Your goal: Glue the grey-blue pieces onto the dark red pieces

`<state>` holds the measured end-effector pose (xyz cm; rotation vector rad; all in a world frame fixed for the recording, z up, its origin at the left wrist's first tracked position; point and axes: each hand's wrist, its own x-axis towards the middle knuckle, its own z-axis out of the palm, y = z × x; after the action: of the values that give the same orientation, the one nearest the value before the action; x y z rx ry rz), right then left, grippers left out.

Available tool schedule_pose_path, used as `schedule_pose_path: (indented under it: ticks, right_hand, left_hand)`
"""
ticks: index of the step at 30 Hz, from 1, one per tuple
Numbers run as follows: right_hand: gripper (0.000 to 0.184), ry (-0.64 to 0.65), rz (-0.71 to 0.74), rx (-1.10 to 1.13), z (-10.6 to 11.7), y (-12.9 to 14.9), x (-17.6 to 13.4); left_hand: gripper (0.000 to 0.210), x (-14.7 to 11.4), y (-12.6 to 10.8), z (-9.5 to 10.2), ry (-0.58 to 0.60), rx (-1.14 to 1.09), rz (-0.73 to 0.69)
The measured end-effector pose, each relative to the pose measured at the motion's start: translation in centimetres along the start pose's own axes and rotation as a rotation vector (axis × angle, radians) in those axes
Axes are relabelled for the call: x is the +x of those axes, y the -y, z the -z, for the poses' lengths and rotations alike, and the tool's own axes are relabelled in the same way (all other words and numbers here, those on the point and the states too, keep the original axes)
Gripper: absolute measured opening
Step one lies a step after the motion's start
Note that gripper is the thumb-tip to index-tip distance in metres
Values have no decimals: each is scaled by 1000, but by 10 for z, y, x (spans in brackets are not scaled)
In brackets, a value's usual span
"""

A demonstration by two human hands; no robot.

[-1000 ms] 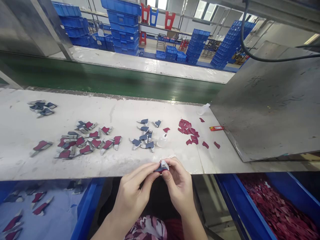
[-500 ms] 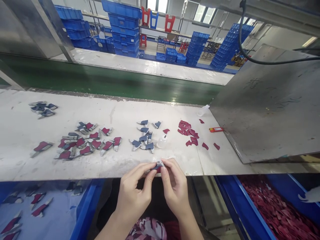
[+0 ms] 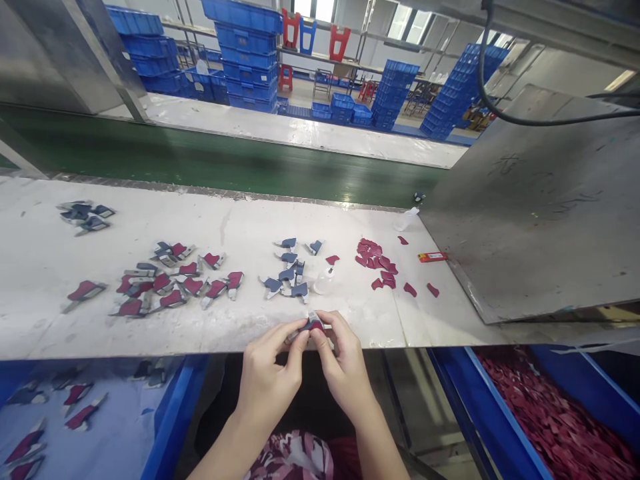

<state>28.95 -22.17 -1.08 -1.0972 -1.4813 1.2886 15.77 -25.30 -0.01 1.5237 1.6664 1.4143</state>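
Nudged left, small red-&-navy part is pinched btwn L hand & R hand; prob. light, stiff, best held by edges.

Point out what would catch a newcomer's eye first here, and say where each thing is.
First, the left hand and right hand, lower middle, pinching a small grey, blue and maroon piece near the table's front edge. Next, the heap of maroon bits in the blue bin at lower right. Then the tall stack of blue crates in the background, left of centre.
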Motion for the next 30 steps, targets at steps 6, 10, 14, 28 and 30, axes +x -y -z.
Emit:
schedule_pose_path:
  ticks: [6, 10, 14, 28, 30]
  right_hand:
    - [23, -16, -147, 172, -3, -8, 2]
    - [23, 35, -200, 310, 0, -1, 4]
    - [25, 101, -258, 373, 5, 8, 4]
    - [26, 144, -150, 209, 4, 11, 4]
    - [27, 153, -138, 188, 3, 9, 4]
  left_hand:
    - [22, -3, 6, 3, 126, -74, 34]
    - [27, -2, 10, 8, 136, -79, 8]
    - [21, 0, 8, 11, 125, -74, -8]
    - [27, 3, 4, 21, 283, -163, 130]
    - [28, 4, 4, 21, 293, -187, 171]
